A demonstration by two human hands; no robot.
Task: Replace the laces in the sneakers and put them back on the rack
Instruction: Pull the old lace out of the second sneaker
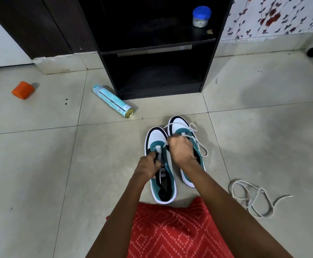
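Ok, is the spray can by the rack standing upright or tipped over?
Tipped over: the spray can lies on its side on the floor, gold base end toward the camera, beside the rack.

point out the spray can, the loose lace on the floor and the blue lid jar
spray can point(112, 101), head view, middle of its body
loose lace point(259, 189), head view, where its loops cross
jar point(201, 12), head view, on its blue lid

Spray can lying on the tiled floor, orange block well left — blue-lidded jar behind
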